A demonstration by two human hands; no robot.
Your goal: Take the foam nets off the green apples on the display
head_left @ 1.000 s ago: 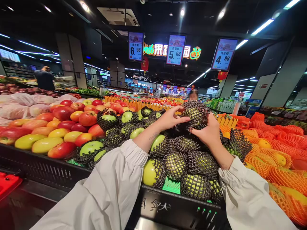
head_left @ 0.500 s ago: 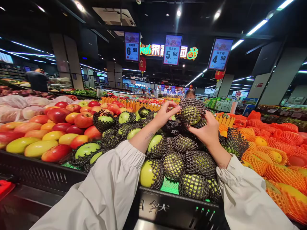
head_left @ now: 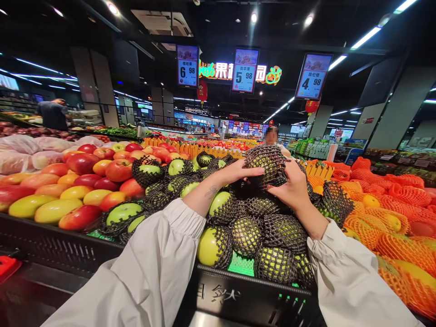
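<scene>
A green apple in a black foam net (head_left: 266, 164) is held up between both hands, over the pile. My left hand (head_left: 240, 171) grips its left side, the thumb lying across the front and the other fingers hidden behind. On the right side, my right hand (head_left: 293, 184) holds it with the thumb underneath and fingers on the net. Below and around them lie several other netted green apples (head_left: 247, 235), some partly uncovered, in a black crate (head_left: 218, 281) with a green liner (head_left: 241, 265).
Red and yellow mangoes or apples (head_left: 85, 181) fill the left side. Oranges in orange nets (head_left: 391, 222) lie to the right. Price signs (head_left: 245, 70) hang overhead. One person (head_left: 52, 113) stands far left, another (head_left: 272, 135) beyond the pile.
The held apple has come down slightly and turned. My left hand has moved down, its thumb now flat across the net. The person beyond the pile shows more.
</scene>
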